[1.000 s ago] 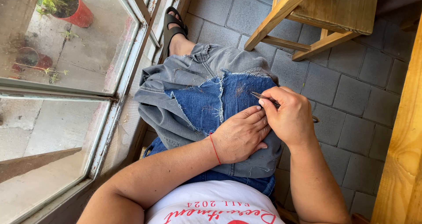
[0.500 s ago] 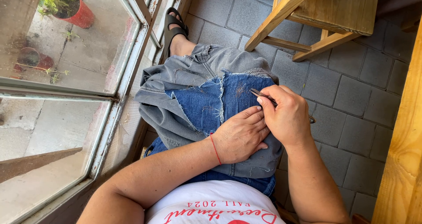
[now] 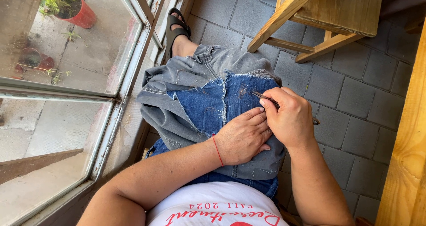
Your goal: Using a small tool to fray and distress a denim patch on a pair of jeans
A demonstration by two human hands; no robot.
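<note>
Wooden stool [image 3: 337,13] near (right) hand [image 3: 290,119]; window [image 3: 66,88] left.

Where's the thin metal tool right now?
Head view, right of centre: the thin metal tool is pinched in the right hand, tip on the blue denim patch.

Grey square floor tiles [image 3: 355,88] cover the ground. A pale wooden stool [image 3: 328,13] stands at the top, and a wooden post [image 3: 406,164] runs down the right edge. On the left, a metal-framed window [image 3: 128,70] shows a sunlit yard with a red pot [image 3: 82,14] holding a plant.
</note>
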